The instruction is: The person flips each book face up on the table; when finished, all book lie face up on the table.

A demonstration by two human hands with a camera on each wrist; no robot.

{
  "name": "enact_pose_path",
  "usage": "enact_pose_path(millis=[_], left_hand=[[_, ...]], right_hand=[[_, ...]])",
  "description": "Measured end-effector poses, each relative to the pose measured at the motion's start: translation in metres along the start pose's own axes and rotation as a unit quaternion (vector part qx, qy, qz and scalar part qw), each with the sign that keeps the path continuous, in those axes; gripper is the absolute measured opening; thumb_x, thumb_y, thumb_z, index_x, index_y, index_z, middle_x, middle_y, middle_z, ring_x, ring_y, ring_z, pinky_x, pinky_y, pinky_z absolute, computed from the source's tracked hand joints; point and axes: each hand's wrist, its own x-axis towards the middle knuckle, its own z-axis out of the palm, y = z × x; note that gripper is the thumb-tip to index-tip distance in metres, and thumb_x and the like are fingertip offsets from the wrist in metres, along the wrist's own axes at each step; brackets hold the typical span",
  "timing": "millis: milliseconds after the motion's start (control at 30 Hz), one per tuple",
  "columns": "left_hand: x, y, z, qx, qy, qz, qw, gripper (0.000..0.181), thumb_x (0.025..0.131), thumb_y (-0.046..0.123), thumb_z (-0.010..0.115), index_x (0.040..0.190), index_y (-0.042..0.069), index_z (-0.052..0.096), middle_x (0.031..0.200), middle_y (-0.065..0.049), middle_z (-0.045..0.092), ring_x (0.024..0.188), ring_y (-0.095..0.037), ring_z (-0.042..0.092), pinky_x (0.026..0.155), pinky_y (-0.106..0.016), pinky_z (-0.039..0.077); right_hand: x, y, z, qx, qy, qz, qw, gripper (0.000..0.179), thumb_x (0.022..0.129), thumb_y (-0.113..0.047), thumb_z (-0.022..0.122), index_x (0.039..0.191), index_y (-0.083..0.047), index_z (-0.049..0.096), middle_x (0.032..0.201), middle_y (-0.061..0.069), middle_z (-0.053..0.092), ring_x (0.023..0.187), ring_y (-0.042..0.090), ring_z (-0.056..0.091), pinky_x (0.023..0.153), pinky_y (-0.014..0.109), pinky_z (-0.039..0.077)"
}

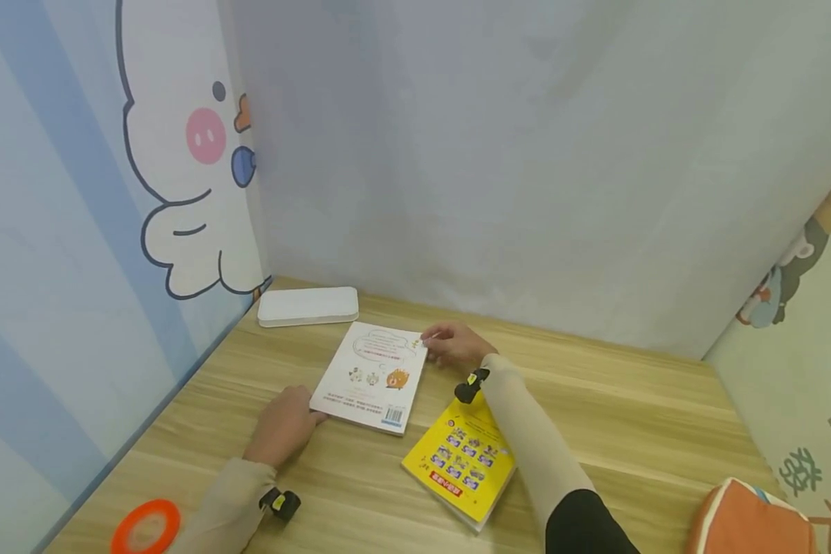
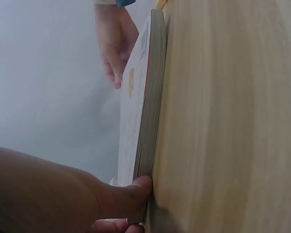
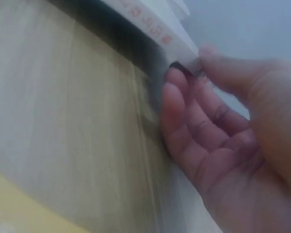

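A white paperback book (image 1: 370, 377) lies face down on the wooden table, its back cover showing cartoon animals, print and a barcode. At its near left corner my left hand (image 1: 284, 427) grips the book; in the left wrist view the thumb (image 2: 141, 187) presses the page edges. My right hand (image 1: 457, 344) pinches the far right corner, thumb on top and fingers curled beneath, as the right wrist view shows. There the book's edge (image 3: 157, 34) stands above the table with a shadow under it. A yellow book (image 1: 464, 462) lies under the right forearm.
A white case (image 1: 308, 306) stands at the back left, behind the white book. An orange ring (image 1: 169, 523) lies at the front left, and an orange-red fabric item (image 1: 748, 519) at the front right. Curtains with cartoon prints (image 1: 201, 154) border the table (image 1: 637, 431).
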Motion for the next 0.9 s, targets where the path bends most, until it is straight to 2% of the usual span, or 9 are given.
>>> enact_pose_path(millis=[67, 200, 333, 433, 600, 767, 900], left_hand=[[-0.001, -0.001, 0.0, 0.0, -0.002, -0.006, 1.0, 0.028, 0.093, 0.023, 0.074, 0.091, -0.003, 0.064, 0.076, -0.007, 0.055, 0.066, -0.02, 0.049, 0.057, -0.031, 0.039], [-0.001, -0.003, 0.0, -0.005, -0.007, -0.016, 0.9998, 0.027, 0.094, 0.022, 0.074, 0.093, -0.003, 0.065, 0.077, -0.007, 0.056, 0.067, -0.019, 0.049, 0.057, -0.03, 0.039], [0.001, -0.002, -0.001, -0.013, -0.007, -0.019, 0.9997, 0.026, 0.093, 0.022, 0.074, 0.094, -0.003, 0.066, 0.077, -0.007, 0.056, 0.068, -0.02, 0.05, 0.058, -0.031, 0.039], [0.004, -0.004, -0.001, -0.017, -0.007, -0.024, 0.9995, 0.025, 0.092, 0.021, 0.075, 0.092, -0.002, 0.066, 0.077, -0.006, 0.056, 0.068, -0.02, 0.05, 0.058, -0.031, 0.039], [0.01, -0.007, 0.001, -0.028, -0.028, -0.039, 0.9984, 0.023, 0.091, 0.021, 0.076, 0.085, 0.003, 0.064, 0.074, -0.005, 0.054, 0.066, -0.019, 0.05, 0.057, -0.029, 0.038], [0.014, -0.011, 0.0, -0.034, -0.039, -0.024, 0.9984, 0.026, 0.091, 0.024, 0.077, 0.078, 0.006, 0.062, 0.072, -0.005, 0.055, 0.064, -0.019, 0.05, 0.056, -0.028, 0.038], [0.012, -0.014, -0.003, -0.049, -0.036, -0.012, 0.9981, 0.026, 0.091, 0.024, 0.077, 0.092, 0.0, 0.068, 0.083, -0.008, 0.063, 0.072, -0.019, 0.053, 0.063, -0.032, 0.044]], right_hand=[[0.004, 0.002, 0.0, 0.004, -0.004, -0.006, 1.0, 0.029, 0.103, -0.015, 0.063, 0.131, -0.007, 0.063, 0.108, 0.016, 0.071, 0.081, 0.019, 0.068, 0.072, 0.03, 0.062], [0.005, 0.002, 0.0, -0.009, -0.012, -0.009, 0.9998, 0.033, 0.102, -0.015, 0.065, 0.135, -0.01, 0.063, 0.105, 0.011, 0.071, 0.082, 0.017, 0.068, 0.074, 0.029, 0.062], [-0.002, -0.004, 0.0, -0.037, -0.009, -0.007, 0.9992, 0.034, 0.102, -0.015, 0.064, 0.135, -0.01, 0.064, 0.104, 0.008, 0.069, 0.084, 0.016, 0.065, 0.074, 0.026, 0.059], [-0.01, -0.01, 0.001, -0.035, -0.012, -0.009, 0.9993, 0.033, 0.102, -0.012, 0.063, 0.135, -0.008, 0.064, 0.101, 0.01, 0.069, 0.082, 0.016, 0.062, 0.072, 0.024, 0.056], [-0.019, -0.017, 0.002, -0.021, -0.026, -0.013, 0.9994, 0.036, 0.102, -0.01, 0.063, 0.138, -0.005, 0.062, 0.101, 0.013, 0.069, 0.082, 0.02, 0.061, 0.072, 0.024, 0.054], [-0.021, -0.021, 0.001, -0.013, -0.028, -0.007, 0.9995, 0.038, 0.103, -0.01, 0.062, 0.14, -0.004, 0.06, 0.103, 0.009, 0.069, 0.089, 0.024, 0.063, 0.075, 0.026, 0.055], [-0.017, -0.018, 0.002, -0.019, -0.027, -0.007, 0.9994, 0.037, 0.103, -0.011, 0.061, 0.14, -0.005, 0.061, 0.104, 0.007, 0.069, 0.091, 0.023, 0.064, 0.076, 0.025, 0.056]])
